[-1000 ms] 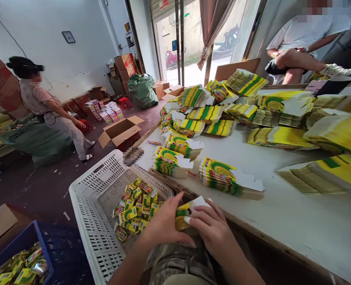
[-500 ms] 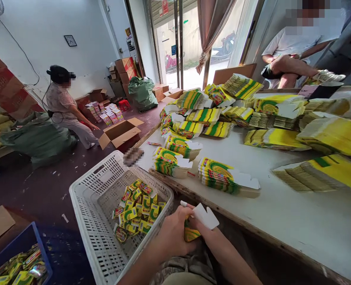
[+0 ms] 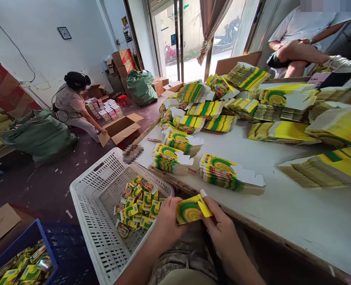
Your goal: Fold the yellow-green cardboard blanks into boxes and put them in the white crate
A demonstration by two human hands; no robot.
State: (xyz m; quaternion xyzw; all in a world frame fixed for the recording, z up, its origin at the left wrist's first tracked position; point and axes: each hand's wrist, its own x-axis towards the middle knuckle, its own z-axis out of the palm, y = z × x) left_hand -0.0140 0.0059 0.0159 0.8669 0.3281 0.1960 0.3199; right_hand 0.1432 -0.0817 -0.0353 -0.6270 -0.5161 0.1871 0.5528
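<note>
Both my hands hold one small yellow-and-green carton (image 3: 191,209) just above my lap, at the table's near edge. My left hand (image 3: 166,223) grips its left side with curled fingers. My right hand (image 3: 220,227) pinches its right end, thumb on the yellow flap. The carton looks folded up into a box shape. To my left a white plastic crate (image 3: 88,209) holds several small yellow-green packets (image 3: 136,204). The closest stack of flat cartons (image 3: 223,174) lies on the table right behind my hands.
The white table (image 3: 282,206) carries many stacks of flat yellow-green cartons (image 3: 282,107). A blue bin (image 3: 21,261) of packets sits at lower left. One person crouches by an open cardboard box (image 3: 120,128) on the floor. Another person (image 3: 306,39) sits beyond the table.
The carton's white flap, sticking out before, is now folded away and the carton shows its yellow-green face. My hands have risen slightly. The person on the floor has shifted right toward the cardboard box.
</note>
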